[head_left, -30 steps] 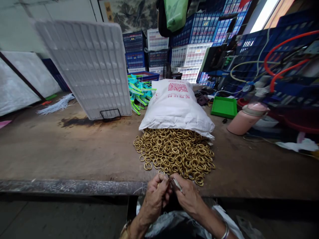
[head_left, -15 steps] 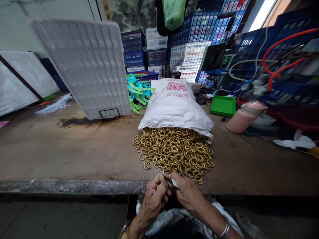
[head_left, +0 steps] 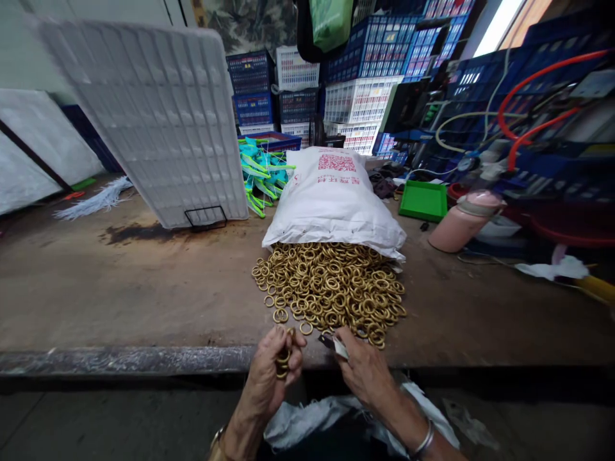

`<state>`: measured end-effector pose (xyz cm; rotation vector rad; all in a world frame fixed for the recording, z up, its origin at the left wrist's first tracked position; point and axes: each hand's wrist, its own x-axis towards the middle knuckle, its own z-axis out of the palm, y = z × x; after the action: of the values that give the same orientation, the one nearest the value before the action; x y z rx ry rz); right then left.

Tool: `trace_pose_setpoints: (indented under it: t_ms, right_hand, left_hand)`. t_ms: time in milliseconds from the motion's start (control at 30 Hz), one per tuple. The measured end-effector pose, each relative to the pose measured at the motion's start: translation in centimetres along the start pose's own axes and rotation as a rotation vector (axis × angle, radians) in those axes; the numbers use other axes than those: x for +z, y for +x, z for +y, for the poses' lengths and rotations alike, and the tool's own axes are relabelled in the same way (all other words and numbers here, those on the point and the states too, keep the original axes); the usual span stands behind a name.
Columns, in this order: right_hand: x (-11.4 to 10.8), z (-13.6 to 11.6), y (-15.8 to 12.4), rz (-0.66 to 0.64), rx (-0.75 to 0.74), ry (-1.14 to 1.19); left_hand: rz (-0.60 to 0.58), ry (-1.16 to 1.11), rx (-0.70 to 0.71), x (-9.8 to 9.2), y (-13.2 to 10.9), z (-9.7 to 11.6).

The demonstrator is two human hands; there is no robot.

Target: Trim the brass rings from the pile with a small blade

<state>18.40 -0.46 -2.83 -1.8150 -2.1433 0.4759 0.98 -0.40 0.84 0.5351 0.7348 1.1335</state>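
Note:
A heap of brass rings (head_left: 331, 288) spills from the open mouth of a white sack (head_left: 334, 198) lying on the brown workbench (head_left: 120, 294). My left hand (head_left: 271, 378) is at the bench's near edge, its fingers curled round a stack of several brass rings (head_left: 283, 360). My right hand (head_left: 362, 371) is just to the right of it, pinching a small dark tool with a white tip (head_left: 334, 344) that points at the nearest rings of the heap. The two hands are a little apart.
A white moulded tray (head_left: 154, 121) leans upright on a wire stand at the back left. Teal and green plastic parts (head_left: 262, 169), a green tray (head_left: 423, 202), a pink flask (head_left: 464, 221) and stacked crates (head_left: 355, 96) stand behind. Grey cloth lies in my lap.
My hands have come apart: the left moved left and down with the rings now showing in it, the right stayed near the heap with the tool. The view shifted slightly.

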Motion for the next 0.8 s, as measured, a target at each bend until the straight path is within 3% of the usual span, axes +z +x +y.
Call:
trace_pose_setpoints:
  t_ms: [233, 400, 533, 667, 800]
  right_hand:
    - [1.5, -0.8, -0.3, 0.013, 0.036, -0.174]
    - [1.7, -0.3, 0.0, 0.002, 0.053, -0.164]
    - [1.0, 0.1, 0.7, -0.028, 0.086, 0.067]
    - [-0.2, -0.3, 1.4, -0.024, 0.092, 0.503]
    - [-0.8, -1.0, 1.7, -0.136, 0.12, 0.837]
  left_hand:
    - [-0.023, -0.112, -0.068, -1.5, 0.4, -0.8]
    - [0.055, -0.277, -0.168, -2.1, 1.1, -1.4]
    - [0.089, -0.268, -0.176, -2.0, 1.6, -1.8]
    - [0.061, -0.161, -0.188, -1.4, 2.1, -2.0]
    - [0.085, 0.043, -0.124, -0.8, 2.4, -2.8]
